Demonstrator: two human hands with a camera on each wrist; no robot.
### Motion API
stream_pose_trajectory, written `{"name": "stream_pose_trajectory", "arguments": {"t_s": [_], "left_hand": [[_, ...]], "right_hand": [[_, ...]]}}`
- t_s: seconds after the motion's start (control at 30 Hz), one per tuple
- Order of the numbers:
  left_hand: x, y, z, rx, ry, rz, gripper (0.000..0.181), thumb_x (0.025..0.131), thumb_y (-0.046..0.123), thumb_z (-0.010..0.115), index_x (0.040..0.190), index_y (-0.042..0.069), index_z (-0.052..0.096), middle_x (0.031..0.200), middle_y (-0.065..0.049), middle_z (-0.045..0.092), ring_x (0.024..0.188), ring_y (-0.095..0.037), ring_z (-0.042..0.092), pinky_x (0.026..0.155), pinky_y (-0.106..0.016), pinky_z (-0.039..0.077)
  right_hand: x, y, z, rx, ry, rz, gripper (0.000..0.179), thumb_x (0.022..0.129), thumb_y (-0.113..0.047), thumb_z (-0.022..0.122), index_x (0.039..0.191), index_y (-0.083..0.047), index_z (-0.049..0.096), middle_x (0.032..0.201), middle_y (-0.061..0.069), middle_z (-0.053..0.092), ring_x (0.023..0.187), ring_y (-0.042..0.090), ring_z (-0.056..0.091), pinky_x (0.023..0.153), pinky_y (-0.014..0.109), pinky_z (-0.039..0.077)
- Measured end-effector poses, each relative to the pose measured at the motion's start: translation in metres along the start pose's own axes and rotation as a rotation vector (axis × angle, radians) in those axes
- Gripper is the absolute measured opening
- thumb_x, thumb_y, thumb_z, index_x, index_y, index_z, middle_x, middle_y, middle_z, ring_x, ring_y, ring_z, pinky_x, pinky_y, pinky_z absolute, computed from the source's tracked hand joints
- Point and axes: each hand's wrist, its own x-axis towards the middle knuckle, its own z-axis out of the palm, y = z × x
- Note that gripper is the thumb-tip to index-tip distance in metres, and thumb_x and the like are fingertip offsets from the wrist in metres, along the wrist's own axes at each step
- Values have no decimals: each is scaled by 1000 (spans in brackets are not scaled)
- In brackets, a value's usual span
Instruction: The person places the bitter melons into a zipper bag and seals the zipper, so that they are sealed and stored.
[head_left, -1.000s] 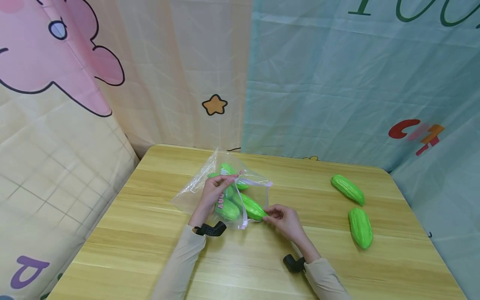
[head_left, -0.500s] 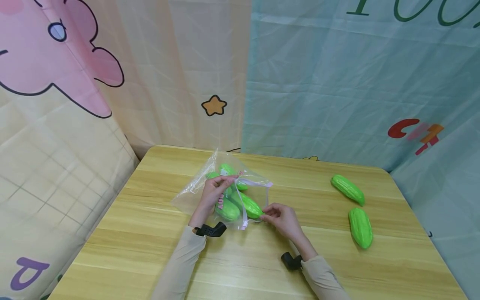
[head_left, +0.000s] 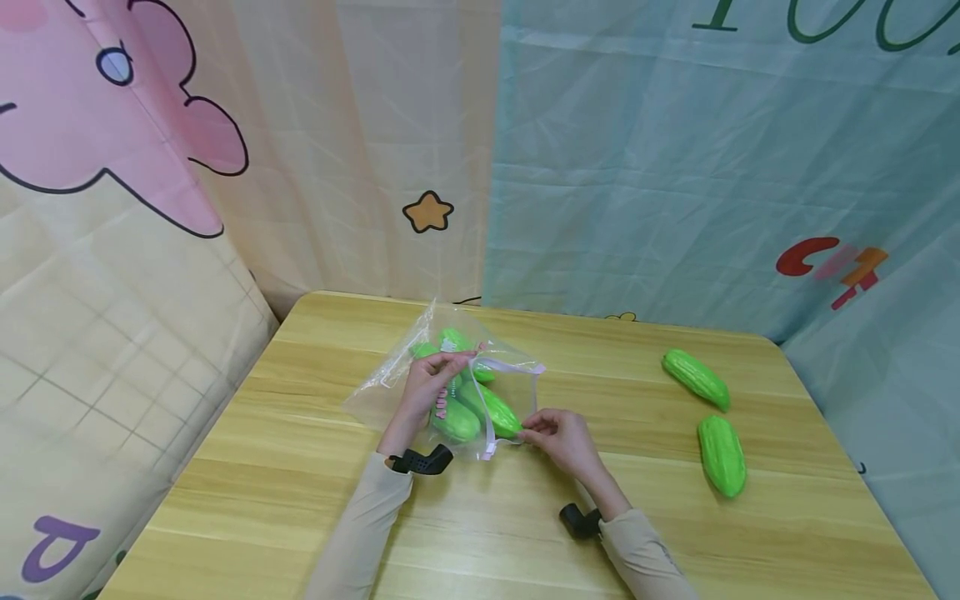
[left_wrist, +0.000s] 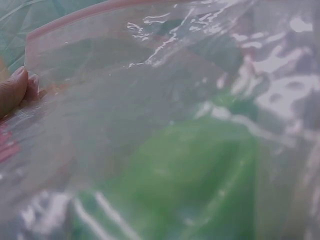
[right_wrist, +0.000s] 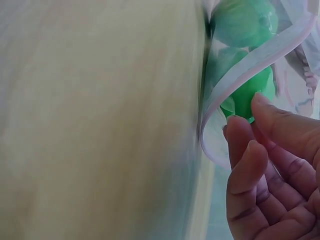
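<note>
A clear zip bag (head_left: pixel 390 379) with a pale purple rim lies on the table with its mouth facing right. Several bright green ridged gourds (head_left: pixel 454 422) are inside. My left hand (head_left: pixel 426 385) pinches the upper edge of the mouth; the left wrist view shows its thumb (left_wrist: pixel 11 92) at that edge, beyond hazy plastic. One gourd (head_left: pixel 495 412) lies through the mouth, mostly inside the bag. At its near tip, my right hand (head_left: pixel 564 437) pinches it between thumb and fingers. In the right wrist view, the gourd's tip (right_wrist: pixel 248 100) meets the thumb beside the curved rim.
Two more green gourds, an upper one (head_left: pixel 696 380) and a lower one (head_left: pixel 722 457), lie on the right side of the wooden table (head_left: pixel 300 508). A printed curtain (head_left: pixel 637 183) hangs behind the table's far edge.
The right hand has moved slightly left, and the gourd it holds has slid a little further into the bag. The left hand has stayed in place on the bag's edge.
</note>
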Motion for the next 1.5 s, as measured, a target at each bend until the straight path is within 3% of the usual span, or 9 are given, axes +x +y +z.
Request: {"name": "stream_pose_trajectory", "arguments": {"t_s": [0.13,0.27,0.4,0.63,0.77,1.1,1.3,1.5], "left_hand": [[0,-1,-1,-4,6,-1,9,90,14,67,87,19,73,105,0,70,51,-2,41,39,-14,28],[1,-2,-1,-16,10,5,10,90,11,66,87,19,73,104,-1,70,70,-5,55,48,-14,37],[0,-2,-1,-21,12,3,11,90,11,66,86,19,72,105,0,70,77,-6,57,49,-14,37],[-1,0,-2,-30,6,-32,11,92,14,65,87,20,73,105,3,70,36,-2,31,32,-16,25],[-1,-1,-2,-28,14,-29,10,91,16,66,85,20,73,104,2,70,37,-2,33,32,-16,25],[0,-3,-3,-31,13,-19,7,90,18,67,86,20,72,105,1,70,35,-3,30,31,-16,25],[0,-3,-3,-41,11,-21,8,90,17,67,85,20,72,105,0,70,35,-3,30,32,-16,25],[0,-2,-2,-54,9,-24,7,90,16,67,86,16,72,106,-2,70,36,-4,30,33,-16,25]], "right_hand": [[-1,0,0,-14,-13,-15,5,80,-6,76,81,-4,72,67,3,65,56,16,58,46,23,45],[-3,2,0,-49,-33,-19,5,82,-9,74,83,-5,72,68,1,64,55,12,53,45,22,43],[-4,3,-1,-80,-37,-39,6,83,-11,74,84,-5,72,73,-2,65,60,9,52,50,23,44],[-8,5,-6,-97,-10,-37,6,84,-15,73,85,-9,73,76,-6,66,66,9,55,58,24,47],[-14,7,-14,-99,24,-13,4,85,-15,73,86,-11,73,77,-4,66,68,10,57,61,26,48],[-30,17,-51,-159,207,22,13,89,-20,69,96,-9,72,87,0,68,77,15,61,61,26,48],[-41,27,-82,-199,339,-6,20,92,-25,65,99,-7,72,92,6,69,81,19,61,61,23,45],[-52,37,-109,-251,511,-56,21,89,-16,68,102,-1,70,97,13,69,85,27,62,63,16,43]]}}
